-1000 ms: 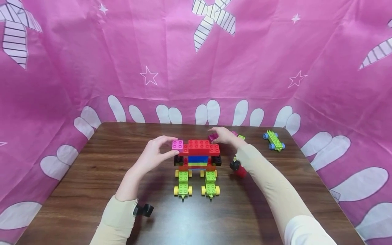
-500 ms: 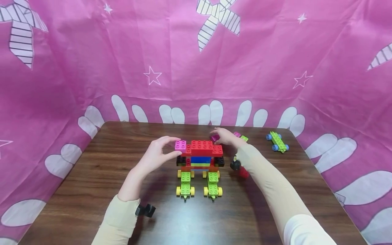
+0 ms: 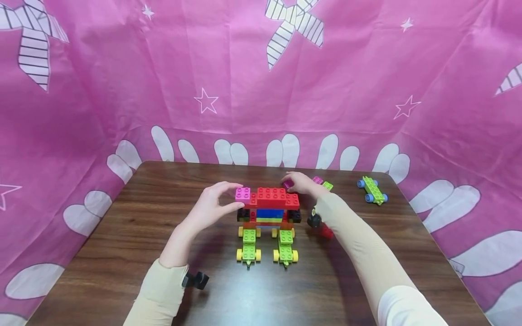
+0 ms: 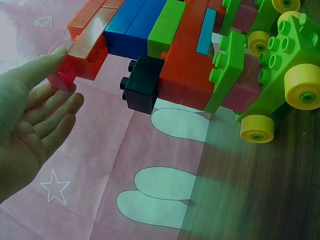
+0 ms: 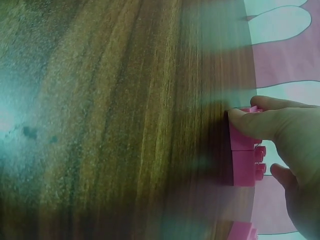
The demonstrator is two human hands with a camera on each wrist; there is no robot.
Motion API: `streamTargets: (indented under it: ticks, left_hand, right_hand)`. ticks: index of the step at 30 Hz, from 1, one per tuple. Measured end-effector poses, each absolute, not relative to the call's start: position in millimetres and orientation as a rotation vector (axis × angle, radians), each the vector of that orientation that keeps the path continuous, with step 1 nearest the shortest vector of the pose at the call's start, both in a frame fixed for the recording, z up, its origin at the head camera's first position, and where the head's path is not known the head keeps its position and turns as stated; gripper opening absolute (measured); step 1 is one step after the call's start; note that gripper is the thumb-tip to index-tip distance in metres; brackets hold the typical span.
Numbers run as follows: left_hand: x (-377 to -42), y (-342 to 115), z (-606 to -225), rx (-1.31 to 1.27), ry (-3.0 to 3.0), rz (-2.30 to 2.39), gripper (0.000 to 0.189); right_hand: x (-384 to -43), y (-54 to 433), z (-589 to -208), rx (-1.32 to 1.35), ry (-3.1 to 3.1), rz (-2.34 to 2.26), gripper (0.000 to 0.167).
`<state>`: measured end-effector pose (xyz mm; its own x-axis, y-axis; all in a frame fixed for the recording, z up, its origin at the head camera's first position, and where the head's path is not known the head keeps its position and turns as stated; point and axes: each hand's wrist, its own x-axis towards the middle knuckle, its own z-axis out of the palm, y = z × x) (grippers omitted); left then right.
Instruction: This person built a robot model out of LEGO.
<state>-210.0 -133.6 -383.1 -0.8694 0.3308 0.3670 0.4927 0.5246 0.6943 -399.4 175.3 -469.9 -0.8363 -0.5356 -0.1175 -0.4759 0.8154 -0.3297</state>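
In the head view a built toy-brick figure (image 3: 271, 213) stands upright mid-table on two green wheeled bases (image 3: 249, 246) with yellow wheels. It has red bricks on top, a blue and green middle and a black brick (image 4: 142, 85) at each side. At its upper left corner my left hand (image 3: 211, 203) pinches a bright pink brick (image 3: 243, 194) between thumb and fingers, the other fingers spread. Behind the figure, my right hand (image 3: 301, 183) reaches to the table's back. Its thumb and a finger grip one of two magenta bricks (image 5: 243, 167) lying side by side.
Past the right hand lie a loose pink brick (image 3: 317, 180) and a green brick (image 3: 327, 185). A green wheeled base with blue wheels (image 3: 373, 191) stands at the back right. A red piece (image 3: 326, 232) lies partly under the right forearm. Pink cloth (image 3: 244, 90) hangs behind the table.
The head view has swung slightly left, so the table and figure sit farther right in it. Both hands keep their places at the bricks.
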Motion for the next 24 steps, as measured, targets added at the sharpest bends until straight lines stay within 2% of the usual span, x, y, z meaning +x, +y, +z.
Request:
streamTargets:
  ticks: [6,17,24]
  left_hand:
    - [-210.3,-133.5,-384.2,-0.715,-2.56,-1.277,0.047]
    - [-210.2,-133.8,-383.4,-0.706,-2.564,-1.285,0.047]
    - [-210.1,-133.6,-383.8,-0.701,-2.571,-1.267,0.047]
  right_hand:
    - [-399.5,173.6,-467.4,-0.817,2.801,-0.483,0.037]
    - [-392.7,170.8,-456.1,-0.655,2.721,-0.808,0.044]
    - [-384.9,172.2,-443.6,-0.636,2.733,-0.803,0.042]
